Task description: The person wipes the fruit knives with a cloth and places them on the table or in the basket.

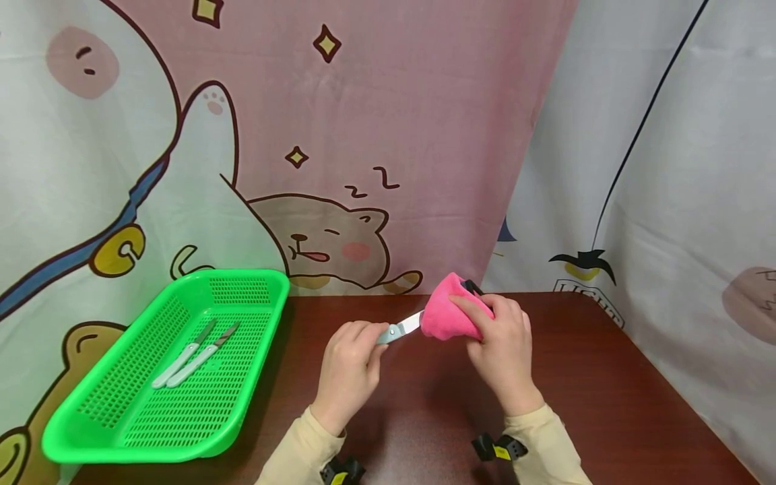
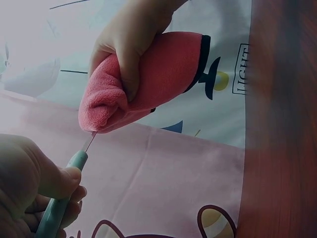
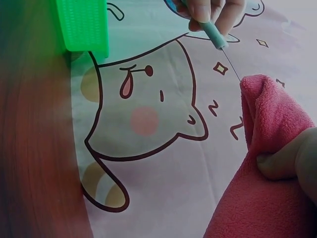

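Observation:
My left hand (image 1: pixel 349 362) grips the pale green handle (image 2: pixel 60 201) of a small knife (image 1: pixel 394 332) above the table. The blade (image 1: pixel 412 322) points up and to the right, and its tip end is hidden in a folded pink cloth (image 1: pixel 447 311). My right hand (image 1: pixel 502 343) holds that cloth around the blade, thumb pressed into the fabric in the right wrist view. A dark edging (image 2: pixel 203 54) runs along one side of the fluffy cloth.
On the left stands a green plastic basket (image 1: pixel 242 404) with two knives (image 1: pixel 192 360) lying inside, their blades toward the back. Brown wooden table (image 1: pixel 418 431) lies under both hands. A printed curtain (image 1: pixel 424 135) hangs behind the table.

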The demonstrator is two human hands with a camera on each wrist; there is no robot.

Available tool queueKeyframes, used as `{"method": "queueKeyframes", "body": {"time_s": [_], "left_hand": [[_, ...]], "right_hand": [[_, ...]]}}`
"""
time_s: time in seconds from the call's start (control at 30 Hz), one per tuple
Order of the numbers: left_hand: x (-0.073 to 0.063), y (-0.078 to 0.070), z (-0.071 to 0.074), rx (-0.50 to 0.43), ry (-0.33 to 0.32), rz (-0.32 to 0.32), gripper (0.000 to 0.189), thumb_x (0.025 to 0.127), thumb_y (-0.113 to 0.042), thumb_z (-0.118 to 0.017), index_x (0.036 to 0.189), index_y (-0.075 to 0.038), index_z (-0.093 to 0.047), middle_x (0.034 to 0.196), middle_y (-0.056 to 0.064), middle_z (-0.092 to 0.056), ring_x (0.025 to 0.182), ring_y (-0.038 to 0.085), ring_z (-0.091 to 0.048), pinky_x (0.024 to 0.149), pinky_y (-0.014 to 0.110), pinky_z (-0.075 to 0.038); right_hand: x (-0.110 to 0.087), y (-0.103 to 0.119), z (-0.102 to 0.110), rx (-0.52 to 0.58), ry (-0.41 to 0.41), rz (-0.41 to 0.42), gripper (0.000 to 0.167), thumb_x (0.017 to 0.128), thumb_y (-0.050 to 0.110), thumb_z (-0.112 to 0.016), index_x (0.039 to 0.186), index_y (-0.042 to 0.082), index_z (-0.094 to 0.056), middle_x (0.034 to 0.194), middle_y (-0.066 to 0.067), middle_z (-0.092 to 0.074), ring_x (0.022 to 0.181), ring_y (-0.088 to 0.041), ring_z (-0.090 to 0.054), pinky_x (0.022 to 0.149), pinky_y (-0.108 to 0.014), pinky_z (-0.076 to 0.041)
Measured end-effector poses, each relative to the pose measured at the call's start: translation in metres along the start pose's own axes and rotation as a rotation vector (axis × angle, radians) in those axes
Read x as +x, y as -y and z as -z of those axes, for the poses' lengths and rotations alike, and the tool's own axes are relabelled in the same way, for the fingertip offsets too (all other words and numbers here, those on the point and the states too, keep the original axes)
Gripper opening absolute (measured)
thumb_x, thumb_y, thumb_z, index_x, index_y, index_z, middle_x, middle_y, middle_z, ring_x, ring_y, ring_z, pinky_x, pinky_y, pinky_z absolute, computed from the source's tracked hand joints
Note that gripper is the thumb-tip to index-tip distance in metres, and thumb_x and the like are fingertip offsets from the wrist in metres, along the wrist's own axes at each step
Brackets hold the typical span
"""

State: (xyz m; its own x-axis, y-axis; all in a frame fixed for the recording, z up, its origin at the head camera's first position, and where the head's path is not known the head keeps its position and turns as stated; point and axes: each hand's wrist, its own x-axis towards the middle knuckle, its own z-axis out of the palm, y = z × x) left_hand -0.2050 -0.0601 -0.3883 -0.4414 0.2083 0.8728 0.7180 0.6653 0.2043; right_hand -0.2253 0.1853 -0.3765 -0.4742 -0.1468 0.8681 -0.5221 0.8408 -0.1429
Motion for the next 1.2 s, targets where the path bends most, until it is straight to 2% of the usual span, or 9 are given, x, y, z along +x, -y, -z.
{"method": "queueKeyframes", "body": {"time_s": [0.3,0.53,0.9,1.2], "left_hand": [[0.001,0.004,0.003,-0.029,-0.001,-0.008,0.036,0.071,0.005,-0.085,0.102,-0.004,-0.07,0.09,0.005,-0.068,0.081,0.021,-0.062,0.071,0.035,-0.055],[0.002,0.008,0.008,-0.085,-0.008,0.034,0.04,0.072,0.006,-0.084,0.107,-0.004,-0.07,0.096,0.005,-0.068,0.089,0.021,-0.063,0.078,0.038,-0.054],[0.004,0.011,0.011,-0.055,0.004,0.067,0.037,0.073,0.003,-0.084,0.106,-0.004,-0.07,0.097,0.007,-0.068,0.089,0.023,-0.063,0.081,0.038,-0.055],[0.003,0.014,0.01,-0.042,0.002,0.058,0.035,0.075,0.003,-0.083,0.106,-0.003,-0.068,0.097,0.008,-0.068,0.088,0.024,-0.062,0.08,0.038,-0.054]], "right_hand": [[0.0,-0.006,0.002,-0.009,-0.009,-0.014,0.061,0.062,-0.007,-0.075,0.116,0.022,-0.073,0.098,-0.016,-0.06,0.09,-0.037,-0.055,0.07,-0.052,-0.041],[0.001,-0.014,0.006,-0.045,-0.011,-0.026,0.057,0.065,-0.006,-0.079,0.116,0.019,-0.073,0.098,-0.018,-0.06,0.09,-0.038,-0.055,0.071,-0.052,-0.04],[-0.001,-0.014,0.004,-0.035,0.002,-0.024,0.06,0.065,-0.006,-0.075,0.118,0.022,-0.072,0.097,-0.017,-0.06,0.09,-0.037,-0.055,0.07,-0.051,-0.039],[-0.001,-0.013,0.003,-0.018,0.012,-0.023,0.059,0.066,-0.005,-0.076,0.118,0.022,-0.072,0.096,-0.016,-0.06,0.089,-0.036,-0.054,0.07,-0.051,-0.04]]}}
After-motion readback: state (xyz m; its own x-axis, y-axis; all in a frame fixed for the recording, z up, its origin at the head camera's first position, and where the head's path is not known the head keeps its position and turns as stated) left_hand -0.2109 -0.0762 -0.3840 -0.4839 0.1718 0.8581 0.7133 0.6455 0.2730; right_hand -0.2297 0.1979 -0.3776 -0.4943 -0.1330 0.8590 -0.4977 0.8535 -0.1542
